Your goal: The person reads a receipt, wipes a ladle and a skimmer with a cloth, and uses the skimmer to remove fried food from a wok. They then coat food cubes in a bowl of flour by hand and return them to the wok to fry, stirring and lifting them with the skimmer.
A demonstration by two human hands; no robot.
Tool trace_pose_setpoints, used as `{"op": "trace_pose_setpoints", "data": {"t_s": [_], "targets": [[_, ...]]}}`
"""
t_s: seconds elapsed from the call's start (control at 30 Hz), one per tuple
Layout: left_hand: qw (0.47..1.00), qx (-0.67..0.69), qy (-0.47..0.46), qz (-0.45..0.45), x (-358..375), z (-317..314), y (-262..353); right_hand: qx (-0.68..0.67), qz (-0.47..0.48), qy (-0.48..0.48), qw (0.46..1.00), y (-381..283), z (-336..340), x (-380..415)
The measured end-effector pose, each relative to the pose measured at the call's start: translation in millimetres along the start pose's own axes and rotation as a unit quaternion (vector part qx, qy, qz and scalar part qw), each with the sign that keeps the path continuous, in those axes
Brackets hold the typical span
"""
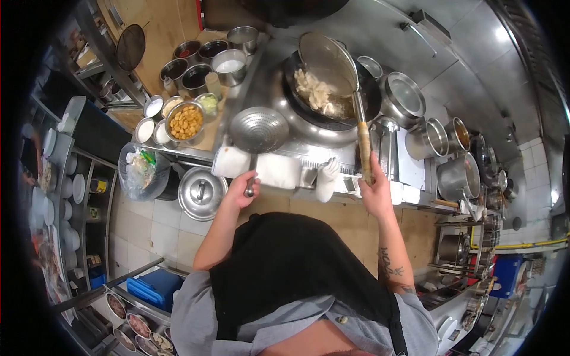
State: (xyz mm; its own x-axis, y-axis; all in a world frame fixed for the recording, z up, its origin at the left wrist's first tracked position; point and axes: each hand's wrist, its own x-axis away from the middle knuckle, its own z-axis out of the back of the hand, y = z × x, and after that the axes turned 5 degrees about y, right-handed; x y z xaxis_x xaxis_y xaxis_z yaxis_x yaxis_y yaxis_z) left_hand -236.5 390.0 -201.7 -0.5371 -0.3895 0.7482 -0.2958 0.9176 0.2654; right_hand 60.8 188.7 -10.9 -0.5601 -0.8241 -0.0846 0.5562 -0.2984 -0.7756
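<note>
Head view, looking down on a cook's stove. Grips the thin metal stem of a ladle [259,129] with the left hand [240,190], fingers curled shut all the way round the end. Keeps the round ladle bowl low, just in front of the wok [373,98], above a folded white cloth [279,171]. Grips the wooden handle [364,145] of a big strainer [328,58] with the right hand [375,191], shut tight near the bottom end of the wood. Tips the strainer up over the wok, close above the pale food [313,92] lying inside.

Probably stiff and hard, both tools, with no bend in them. Likely heavier at the far end on the strainer, so best held low on the wood with a firm fist, as now. Looks safer to touch the wood than the metal so near the hot wok. Probably light, the ladle, but maybe slippery if greasy; best held at the very end of the stem. Seems soft and easy to break, the food.

Off to the left, many small metal bowls, one full of yellow bits [186,121]. Down lower, a shiny pot lid [202,193].
</note>
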Motion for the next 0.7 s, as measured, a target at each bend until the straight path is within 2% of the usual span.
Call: {"op": "trace_pose_setpoints", "data": {"t_s": [0.03,0.1,0.17,0.37,0.47,0.5,0.6,0.7], "targets": [[1.0,-0.003,0.006,-0.002,0,1,-2,0.031,0.039,0.01,0.999,15,-1,3],[0.999,-0.023,0.016,-0.028,2,0,-10,0.029,0.013,-0.019,0.999,39,-2,4],[0.995,-0.063,0.023,-0.075,17,-10,-21,-0.001,-0.018,-0.031,0.999,45,0,2],[0.983,-0.12,-0.023,-0.139,59,-57,-27,-0.105,-0.145,-0.067,0.981,23,-5,-16],[0.98,-0.132,-0.035,-0.144,59,-69,-27,-0.053,-0.113,-0.099,0.987,21,12,-22],[0.98,-0.132,-0.035,-0.145,60,-72,-28,-0.098,-0.088,-0.095,0.987,21,15,-23],[0.982,-0.119,-0.036,-0.14,61,-74,-30,-0.125,-0.13,-0.089,0.98,12,23,-10],[0.986,-0.096,-0.045,-0.131,56,-72,-32,-0.143,-0.082,-0.064,0.984,18,12,-1]]}}
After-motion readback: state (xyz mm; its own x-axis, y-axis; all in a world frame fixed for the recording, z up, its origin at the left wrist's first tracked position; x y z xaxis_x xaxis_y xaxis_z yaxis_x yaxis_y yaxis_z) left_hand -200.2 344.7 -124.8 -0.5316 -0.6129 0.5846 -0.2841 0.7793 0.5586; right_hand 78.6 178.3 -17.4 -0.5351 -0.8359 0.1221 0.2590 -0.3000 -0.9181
